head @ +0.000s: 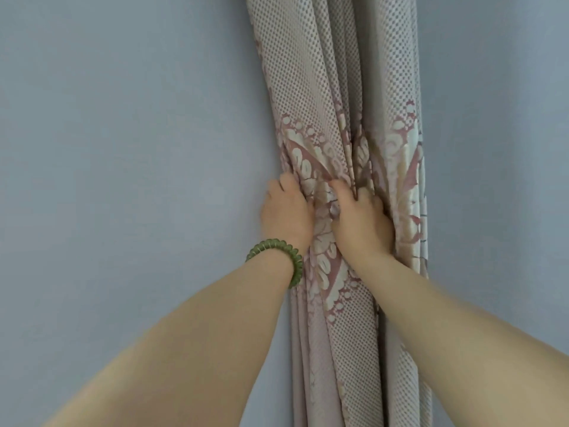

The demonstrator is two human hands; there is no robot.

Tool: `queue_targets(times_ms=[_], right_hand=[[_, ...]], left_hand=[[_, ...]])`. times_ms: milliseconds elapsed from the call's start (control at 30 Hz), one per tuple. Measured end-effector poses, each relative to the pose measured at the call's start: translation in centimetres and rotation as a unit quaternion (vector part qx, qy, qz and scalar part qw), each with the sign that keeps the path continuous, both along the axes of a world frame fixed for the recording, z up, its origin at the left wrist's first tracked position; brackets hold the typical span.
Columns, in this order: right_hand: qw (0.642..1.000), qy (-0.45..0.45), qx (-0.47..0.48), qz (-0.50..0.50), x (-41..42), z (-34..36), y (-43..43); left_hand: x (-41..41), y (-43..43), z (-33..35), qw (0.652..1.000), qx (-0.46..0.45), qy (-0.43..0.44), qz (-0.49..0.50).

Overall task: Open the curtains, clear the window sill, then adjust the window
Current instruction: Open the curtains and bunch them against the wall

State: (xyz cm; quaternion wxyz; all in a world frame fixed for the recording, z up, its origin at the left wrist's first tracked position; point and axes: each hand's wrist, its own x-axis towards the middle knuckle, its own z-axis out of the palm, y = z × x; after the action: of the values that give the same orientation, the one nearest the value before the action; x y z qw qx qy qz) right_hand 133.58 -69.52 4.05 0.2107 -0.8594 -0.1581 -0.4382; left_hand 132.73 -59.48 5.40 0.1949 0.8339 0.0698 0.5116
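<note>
A beige curtain [332, 87] with a small dot weave and a pink-and-cream floral band hangs gathered in a narrow bunch against the wall. My left hand [286, 214], with a green beaded bracelet [278, 257] on the wrist, reaches behind the bunch's left edge, and its fingertips are hidden by the cloth. My right hand [361, 220] presses into the front folds at the floral band with its fingers curled into the fabric. Both hands squeeze the bunch at the same height. No window or sill is in view.
A plain blue-grey wall [123, 149] fills the left side and also shows to the right of the curtain. The curtain's lower folds hang down between my forearms to the bottom edge of the view.
</note>
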Motion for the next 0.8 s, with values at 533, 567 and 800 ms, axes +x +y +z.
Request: queue_targets(times_ms=[533, 567, 800], right_hand=[[0.89, 0.188, 0.187, 0.372, -24.5, 0.8, 17.3], [0.88, 0.184, 0.185, 0.397, -26.9, 0.2, 18.9], [0.775, 0.223, 0.087, 0.586, -46.4, -3.8, 31.1]], left_hand=[[-29.6, 15.8, -1.0, 0.985, -0.042, 0.136, 0.094], [-32.2, 17.0, -1.4, 0.983, -0.051, 0.138, 0.113], [-53.4, 26.4, -4.2, 0.937, -0.066, 0.121, 0.322]])
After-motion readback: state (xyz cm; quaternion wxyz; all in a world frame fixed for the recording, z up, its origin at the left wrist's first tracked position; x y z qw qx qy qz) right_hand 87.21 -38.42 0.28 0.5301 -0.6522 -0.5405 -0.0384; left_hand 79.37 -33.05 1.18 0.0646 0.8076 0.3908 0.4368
